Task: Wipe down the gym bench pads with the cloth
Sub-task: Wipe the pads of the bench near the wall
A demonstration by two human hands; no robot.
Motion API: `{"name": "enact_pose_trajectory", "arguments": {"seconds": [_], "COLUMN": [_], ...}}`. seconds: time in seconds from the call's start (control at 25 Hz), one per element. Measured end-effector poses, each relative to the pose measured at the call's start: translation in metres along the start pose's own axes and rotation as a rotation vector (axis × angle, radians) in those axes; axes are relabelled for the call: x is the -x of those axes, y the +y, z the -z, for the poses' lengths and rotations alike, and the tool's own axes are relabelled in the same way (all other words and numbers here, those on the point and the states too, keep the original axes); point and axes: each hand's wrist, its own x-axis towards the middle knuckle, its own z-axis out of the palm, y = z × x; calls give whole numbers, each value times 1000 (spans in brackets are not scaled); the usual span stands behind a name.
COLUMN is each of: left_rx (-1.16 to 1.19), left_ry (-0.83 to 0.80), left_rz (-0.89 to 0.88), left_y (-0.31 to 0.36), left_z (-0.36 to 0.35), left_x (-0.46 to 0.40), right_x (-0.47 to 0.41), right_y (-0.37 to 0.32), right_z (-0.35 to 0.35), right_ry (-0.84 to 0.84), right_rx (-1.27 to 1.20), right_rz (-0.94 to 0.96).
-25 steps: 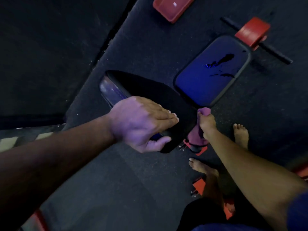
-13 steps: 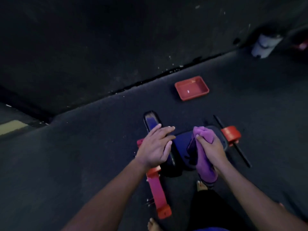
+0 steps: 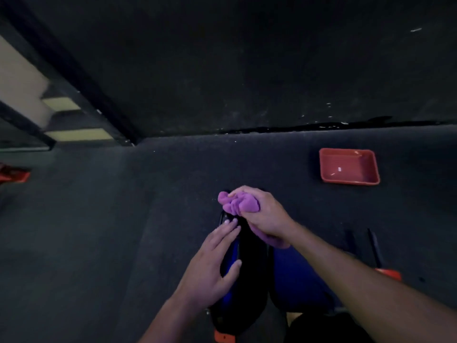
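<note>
Fingers [image 3: 243, 193] of your right hand [image 3: 265, 215] are curled tight round the bunched purple cloth [image 3: 238, 203], which sits at the far tip of the upright black padded bench back [image 3: 249, 263] — a tail of the cloth hangs out below your wrist. Your left hand [image 3: 210, 268] lies flat and open against the pad's left face, fingers straight and pointing away from you, holding nothing, only steadying it.

What matters for the next stroke is the pad's long axis: it runs from the cloth straight back toward your body, ending near the orange frame piece [image 3: 223, 337] at the bottom edge. So the unwiped length probably lies below and behind the cloth, and the right hand is the nearer one to work it by drawing back along that line. The flat blue seat pad [image 3: 296, 276] lies just right of the back pad, under your right forearm. A red rectangular plastic tray [image 3: 348, 167] sits well apart on the dark carpeted floor [image 3: 123, 219].
</note>
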Motion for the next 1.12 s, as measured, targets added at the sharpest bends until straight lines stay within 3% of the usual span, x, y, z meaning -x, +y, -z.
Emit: {"name": "enact_pose_trajectory", "arguments": {"seconds": [0.12, 0.32, 0.44, 0.68, 0.96, 1.12], "left_rx": [-36, -74, -74, -134, -129, -134], "left_ry": [164, 15, -49, -100, -119, -110], "left_rz": [128, 113, 141, 127, 137, 131], "left_y": [13, 9, 11, 13, 14, 12], "left_z": [-13, -14, -10, -8, -5, -3], "left_x": [-5, -11, -15, -20, -21, -23], "right_x": [-37, -71, -78, -64, -82, -81], "right_y": [9, 79, 87, 52, 117, 70], "right_z": [-5, -12, -11, 8, -5, 4], "right_ry": [-50, -172, -226, -142, -368, -254], "right_rx": [-56, -29, -45, -299, 8, -171], "right_rz": [-6, -291, -366, -125, -381, -148]}}
